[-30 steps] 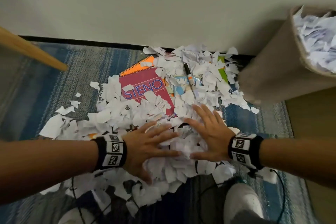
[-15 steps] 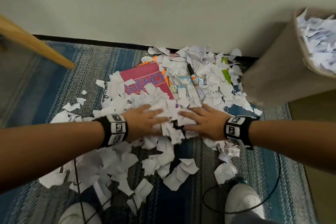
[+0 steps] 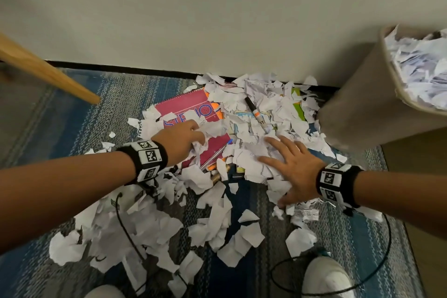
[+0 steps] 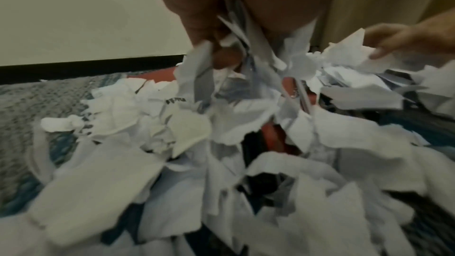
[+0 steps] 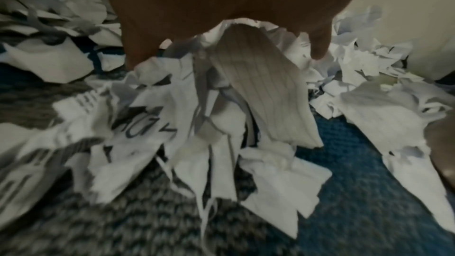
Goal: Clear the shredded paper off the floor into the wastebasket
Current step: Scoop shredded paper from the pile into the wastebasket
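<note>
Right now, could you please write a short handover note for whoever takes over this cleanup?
Left hand: grips a bunch of scraps over the red steno pad.
Right hand: open, flat on the shredded paper.
Wastebasket: at right, already holding paper.
Left: most scraps still cover the rug; leave the marker and pen behind.

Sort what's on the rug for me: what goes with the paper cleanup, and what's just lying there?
Job:
shredded paper
wastebasket, already holding scraps
left hand, gripping scraps
right hand, flat on the pile

Lying about:
pink steno pad
marker
pen
wooden leg
</note>
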### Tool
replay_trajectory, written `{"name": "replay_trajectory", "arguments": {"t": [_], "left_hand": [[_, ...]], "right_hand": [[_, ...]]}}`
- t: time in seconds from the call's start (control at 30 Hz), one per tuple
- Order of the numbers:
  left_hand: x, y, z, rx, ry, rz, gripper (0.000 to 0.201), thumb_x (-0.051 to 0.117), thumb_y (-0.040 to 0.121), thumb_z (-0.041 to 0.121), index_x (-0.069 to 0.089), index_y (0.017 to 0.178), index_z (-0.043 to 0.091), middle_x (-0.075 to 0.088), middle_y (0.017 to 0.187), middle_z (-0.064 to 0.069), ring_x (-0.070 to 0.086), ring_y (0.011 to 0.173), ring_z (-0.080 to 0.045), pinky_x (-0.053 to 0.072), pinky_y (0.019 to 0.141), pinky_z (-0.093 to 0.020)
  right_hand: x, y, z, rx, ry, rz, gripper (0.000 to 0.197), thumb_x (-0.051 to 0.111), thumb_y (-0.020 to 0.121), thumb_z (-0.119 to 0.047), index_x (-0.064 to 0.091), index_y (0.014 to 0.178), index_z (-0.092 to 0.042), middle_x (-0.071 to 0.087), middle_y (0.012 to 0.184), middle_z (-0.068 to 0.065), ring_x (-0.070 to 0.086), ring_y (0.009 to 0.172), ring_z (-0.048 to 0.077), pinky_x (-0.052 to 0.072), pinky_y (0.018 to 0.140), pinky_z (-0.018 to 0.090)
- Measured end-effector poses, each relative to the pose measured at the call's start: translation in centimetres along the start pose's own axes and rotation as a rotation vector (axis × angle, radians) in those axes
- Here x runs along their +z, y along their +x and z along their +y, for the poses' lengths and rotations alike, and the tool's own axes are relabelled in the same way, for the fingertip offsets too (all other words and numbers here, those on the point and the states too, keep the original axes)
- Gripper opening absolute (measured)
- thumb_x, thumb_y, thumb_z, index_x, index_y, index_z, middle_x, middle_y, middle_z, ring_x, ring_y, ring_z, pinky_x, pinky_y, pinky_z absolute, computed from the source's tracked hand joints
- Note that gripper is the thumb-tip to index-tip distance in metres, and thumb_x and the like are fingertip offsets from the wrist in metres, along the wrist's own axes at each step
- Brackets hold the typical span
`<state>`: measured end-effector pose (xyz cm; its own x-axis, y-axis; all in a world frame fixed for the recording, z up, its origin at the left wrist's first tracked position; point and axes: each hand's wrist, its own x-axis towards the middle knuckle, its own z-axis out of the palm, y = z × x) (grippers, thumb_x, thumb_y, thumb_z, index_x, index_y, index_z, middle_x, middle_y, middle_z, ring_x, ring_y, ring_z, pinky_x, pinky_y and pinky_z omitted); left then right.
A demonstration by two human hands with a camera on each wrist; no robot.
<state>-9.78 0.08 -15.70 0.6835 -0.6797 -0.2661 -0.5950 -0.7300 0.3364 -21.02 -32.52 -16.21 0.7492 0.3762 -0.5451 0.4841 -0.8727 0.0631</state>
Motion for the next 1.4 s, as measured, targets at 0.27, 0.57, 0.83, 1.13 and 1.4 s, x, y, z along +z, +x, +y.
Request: {"name": "replay_trajectory", "arguments": {"t": [0.27,0.57,0.83,1.13,1.4], "left_hand": [[0.8,-0.2,-2.9,-0.187,0.112,-0.193,0.091,0.049,0.062,0.077,0.018,0.143,0.053,0.001,0.159,0.008,0.005,0.145,-0.029,0.026,0.106,-0.061],[2.1,-0.2,-2.7,-0.062,0.3,-0.299,0.079,0.049,0.082,0.0,0.024,0.144,0.041,0.009,0.157,-0.009,0.023,0.132,-0.037,0.041,0.102,-0.046],[-1.4,1.0,-4.1,-0.155,-0.161,-0.006,0.051,0.054,0.079,-0.008,0.06,0.123,0.018,0.055,0.125,-0.007,0.047,0.121,-0.027,0.038,0.1,-0.033],[-2.7,2.8,-4.2,-0.353,-0.121,0.038,0.037,0.058,0.083,0.004,0.061,0.116,0.019,0.047,0.117,-0.011,0.052,0.11,-0.032,0.042,0.087,-0.035],[-1.0,6.4,-2.1,-0.364,-0.122,-0.011,0.046,0.06,0.085,0.01,0.052,0.128,0.024,0.029,0.148,-0.01,0.036,0.134,-0.032,0.042,0.104,-0.043]], "right_hand": [[1.8,0.3,0.4,-0.022,-0.001,-0.163,0.125,0.075,0.061,-0.067,-0.02,0.141,-0.055,-0.03,0.154,0.002,0.0,0.144,0.042,0.032,0.108,0.058],[-1.4,2.3,2.1,-0.011,0.264,-0.108,0.054,0.062,0.083,-0.015,0.046,0.133,-0.025,0.04,0.138,0.005,0.05,0.12,0.027,0.041,0.092,0.03],[-4.7,4.3,1.2,0.067,0.597,0.248,0.026,0.067,0.073,-0.014,0.051,0.08,-0.033,0.06,0.08,-0.002,0.05,0.07,0.014,0.038,0.065,0.026],[-3.5,6.2,-1.5,0.135,0.73,0.32,0.019,0.052,0.087,-0.026,0.043,0.097,-0.041,0.056,0.09,0.004,0.052,0.076,0.02,0.038,0.067,0.03],[-2.8,5.7,-5.7,0.137,0.478,0.121,0.064,0.048,0.082,-0.07,0.03,0.131,-0.033,0.047,0.113,0.007,0.047,0.095,0.022,0.048,0.078,0.035]]}}
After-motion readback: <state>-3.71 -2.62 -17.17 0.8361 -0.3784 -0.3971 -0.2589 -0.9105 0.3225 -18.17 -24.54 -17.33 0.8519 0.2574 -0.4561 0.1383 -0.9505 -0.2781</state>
